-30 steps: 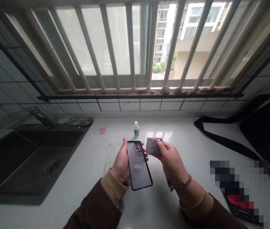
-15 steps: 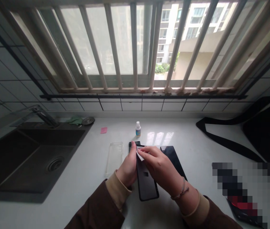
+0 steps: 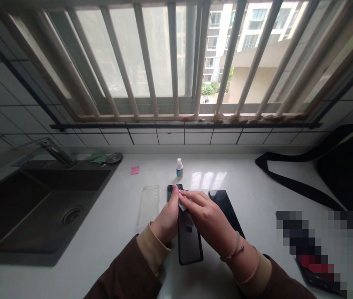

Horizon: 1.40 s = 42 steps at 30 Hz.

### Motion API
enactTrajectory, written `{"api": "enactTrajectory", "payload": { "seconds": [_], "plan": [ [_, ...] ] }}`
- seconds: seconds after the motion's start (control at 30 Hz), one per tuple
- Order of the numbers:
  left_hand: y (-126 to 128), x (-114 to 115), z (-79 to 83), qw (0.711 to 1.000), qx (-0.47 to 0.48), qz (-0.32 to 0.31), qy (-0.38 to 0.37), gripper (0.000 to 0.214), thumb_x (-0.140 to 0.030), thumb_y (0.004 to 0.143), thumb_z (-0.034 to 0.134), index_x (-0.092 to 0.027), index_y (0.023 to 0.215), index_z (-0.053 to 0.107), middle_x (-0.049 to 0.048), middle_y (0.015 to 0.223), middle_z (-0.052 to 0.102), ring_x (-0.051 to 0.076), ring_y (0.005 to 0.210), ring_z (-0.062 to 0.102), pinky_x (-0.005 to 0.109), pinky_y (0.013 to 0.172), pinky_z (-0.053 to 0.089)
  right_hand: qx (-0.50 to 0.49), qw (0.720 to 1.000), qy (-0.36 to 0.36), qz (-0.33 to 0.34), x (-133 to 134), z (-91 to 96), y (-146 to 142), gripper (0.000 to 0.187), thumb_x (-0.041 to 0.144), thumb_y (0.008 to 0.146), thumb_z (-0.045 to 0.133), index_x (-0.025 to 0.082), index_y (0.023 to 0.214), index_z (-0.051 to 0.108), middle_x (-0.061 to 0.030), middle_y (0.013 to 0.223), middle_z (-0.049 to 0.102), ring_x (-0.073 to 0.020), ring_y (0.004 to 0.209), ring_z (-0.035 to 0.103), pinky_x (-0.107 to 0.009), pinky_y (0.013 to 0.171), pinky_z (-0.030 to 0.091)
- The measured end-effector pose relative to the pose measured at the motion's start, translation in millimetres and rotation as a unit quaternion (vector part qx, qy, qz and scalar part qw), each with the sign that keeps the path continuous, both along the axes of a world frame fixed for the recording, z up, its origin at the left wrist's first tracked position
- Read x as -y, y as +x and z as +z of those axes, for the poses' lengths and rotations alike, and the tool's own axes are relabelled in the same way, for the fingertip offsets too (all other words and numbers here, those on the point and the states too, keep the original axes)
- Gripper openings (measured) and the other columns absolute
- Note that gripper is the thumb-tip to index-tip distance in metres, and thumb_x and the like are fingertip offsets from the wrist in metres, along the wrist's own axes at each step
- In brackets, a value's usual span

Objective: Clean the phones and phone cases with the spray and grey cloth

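Note:
My left hand (image 3: 169, 216) grips a dark smartphone (image 3: 190, 249) by its left side, thumb pointing up near the far end. In my right hand (image 3: 206, 211) a small white wipe (image 3: 183, 206) is pinched and pressed to the phone's upper part, and my fingers cover much of it. Beyond the left thumb, the end of another dark item (image 3: 170, 191), perhaps a phone, shows on the counter. A second dark phone (image 3: 223, 203) lies partly hidden behind my right hand. To the left rests a clear phone case (image 3: 149, 205).
A small white-capped bottle (image 3: 179, 169) stands ahead on the white counter (image 3: 108, 232), with a pink square (image 3: 134, 170) to its left. A sink (image 3: 48, 216) with a faucet is at left. At right lie a black strap (image 3: 295, 182) and a pixelated object (image 3: 313, 253).
My right hand has shifted slightly, with its fingers flatter over the wipe. The held phone has turned a little, its near end swinging left.

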<state>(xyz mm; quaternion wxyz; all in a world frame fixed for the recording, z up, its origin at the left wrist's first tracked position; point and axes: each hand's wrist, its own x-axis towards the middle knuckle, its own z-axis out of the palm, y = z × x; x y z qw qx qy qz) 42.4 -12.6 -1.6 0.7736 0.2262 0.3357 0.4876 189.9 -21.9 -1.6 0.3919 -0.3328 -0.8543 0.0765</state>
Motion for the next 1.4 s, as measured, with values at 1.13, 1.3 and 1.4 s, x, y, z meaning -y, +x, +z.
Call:
{"api": "enactTrajectory", "payload": {
  "seconds": [1.13,1.3,1.4],
  "plan": [
    [-20.9,-12.5,25.6,0.967,-0.011,0.254,-0.001,0.066,-0.068,0.104,0.034,-0.015,0.111,0.072,0.0093,0.078,0.073,0.023,0.064,0.070,0.036,0.062,0.060,-0.002,0.997,0.003,0.071,14.4,16.5,-2.8,0.032,0.005,0.099,0.052,0.020,0.123,0.068,-0.0077,0.123,0.079,-0.0242,0.127,0.068,-0.046,0.118,0.051],
    [-21.1,-12.0,27.2,0.979,0.004,0.199,-0.037,0.068,-0.071,0.101,0.039,-0.013,0.110,0.072,0.0114,0.080,0.074,0.024,0.065,0.072,0.037,0.062,0.061,0.030,0.991,0.015,0.127,14.0,7.6,-5.5,0.042,0.004,0.101,0.051,0.021,0.136,0.066,-0.0074,0.139,0.073,-0.0190,0.136,0.065,-0.042,0.126,0.043],
    [-14.5,-9.9,23.8,0.989,0.018,0.137,-0.056,0.069,-0.072,0.100,0.044,-0.010,0.112,0.074,0.0136,0.085,0.076,0.024,0.070,0.074,0.038,0.072,0.063,0.042,0.995,0.021,0.089,10.1,2.1,-7.0,0.045,0.001,0.101,0.048,0.018,0.140,0.065,-0.0101,0.142,0.070,-0.0209,0.138,0.062,-0.046,0.126,0.043]
  ]
}}
